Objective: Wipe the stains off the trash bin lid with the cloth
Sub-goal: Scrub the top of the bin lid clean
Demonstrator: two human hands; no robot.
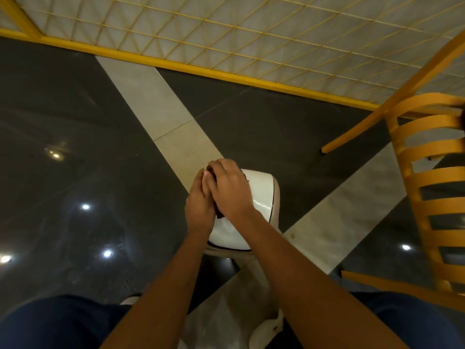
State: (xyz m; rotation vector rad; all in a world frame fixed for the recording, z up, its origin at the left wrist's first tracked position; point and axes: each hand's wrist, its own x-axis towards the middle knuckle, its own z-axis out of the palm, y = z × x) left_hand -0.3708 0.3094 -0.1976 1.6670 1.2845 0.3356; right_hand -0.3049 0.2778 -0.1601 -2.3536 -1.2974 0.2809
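A small trash bin stands on the floor below me, its glossy white lid (260, 191) facing up. My right hand (230, 188) lies on the lid's left part, fingers curled over a dark brown cloth (219, 213) that shows only as a sliver under the palm and at the fingertips. My left hand (200, 205) rests against the lid's left edge, its fingers straight and touching the right hand. Both hands hide most of the lid's left side, so no stains can be seen there.
A yellow wooden chair (425, 177) stands close on the right. A yellow-framed mesh partition (226, 41) runs across the far side. The floor is dark glossy tile with pale strips (161, 107). My knees in dark blue trousers (50, 323) fill the bottom corners.
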